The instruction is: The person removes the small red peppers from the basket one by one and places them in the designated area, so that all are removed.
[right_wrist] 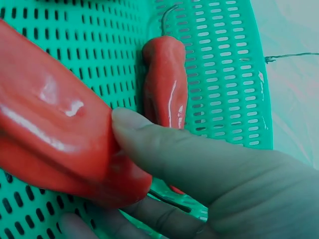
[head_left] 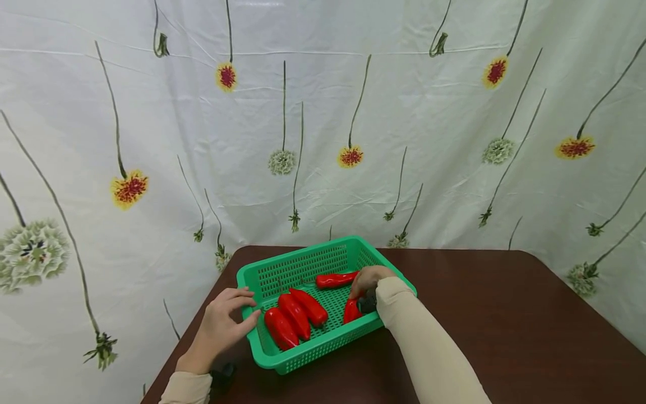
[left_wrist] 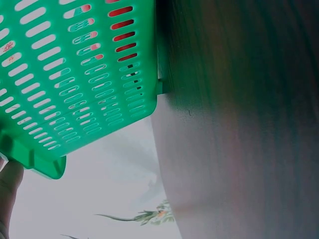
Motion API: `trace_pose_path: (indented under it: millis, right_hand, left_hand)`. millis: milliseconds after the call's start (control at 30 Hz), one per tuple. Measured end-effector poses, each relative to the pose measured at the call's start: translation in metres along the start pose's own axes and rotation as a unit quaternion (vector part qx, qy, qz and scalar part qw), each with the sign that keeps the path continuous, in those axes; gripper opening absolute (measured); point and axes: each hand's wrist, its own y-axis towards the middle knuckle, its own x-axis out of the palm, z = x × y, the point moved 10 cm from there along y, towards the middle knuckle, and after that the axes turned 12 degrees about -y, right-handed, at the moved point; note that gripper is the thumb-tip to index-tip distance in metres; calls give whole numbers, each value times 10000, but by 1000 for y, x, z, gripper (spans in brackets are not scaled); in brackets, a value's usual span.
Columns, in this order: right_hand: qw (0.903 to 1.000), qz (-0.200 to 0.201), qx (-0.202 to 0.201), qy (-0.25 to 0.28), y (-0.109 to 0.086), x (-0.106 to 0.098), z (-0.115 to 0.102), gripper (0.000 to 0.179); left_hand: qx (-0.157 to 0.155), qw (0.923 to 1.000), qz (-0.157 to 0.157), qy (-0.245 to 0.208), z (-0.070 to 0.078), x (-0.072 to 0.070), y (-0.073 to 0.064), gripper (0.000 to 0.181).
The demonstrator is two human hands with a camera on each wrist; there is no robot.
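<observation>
A green plastic basket [head_left: 308, 354] holds several long red peppers. My right hand [head_left: 369, 279] reaches into its right part and grips a red pepper [right_wrist: 65, 119] near the stem end, thumb on top and fingers beneath. Behind it, another red pepper [head_left: 335, 280] with a dark stem lies along the far wall. Toward the left, three red peppers [head_left: 281, 328] lie side by side on the basket floor. My left hand [head_left: 225, 318] is at the left rim with fingers spread; one finger [left_wrist: 9, 191] touches the rim in the left wrist view.
The basket stands at the left part of a dark brown table [head_left: 484, 314]. A white curtain [head_left: 323, 185] with a flower print hangs right behind the table. A black wrist device [head_left: 222, 377] is under the left wrist.
</observation>
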Motion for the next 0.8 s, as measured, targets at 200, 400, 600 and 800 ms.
trace_pose_path:
  millis: [200,400,600,800]
  right_hand:
    - [9990,-301,-136,314,5,4,-1,24]
    - [9969,-414,-218,631,6,5,-1,28]
    - [9959,-366,-262,787,8,4,-2,28]
    - [9937,-221,-299,1057,9,0,-5,25]
  left_hand:
    - [-45,10000,-13,42,-1,0,-1,21]
    - [-59,10000,-16,63,-1,1,0,20]
    - [-74,9999,-8,110,0,1,0,20]
    - [-58,10000,-23,70,-1,1,0,20]
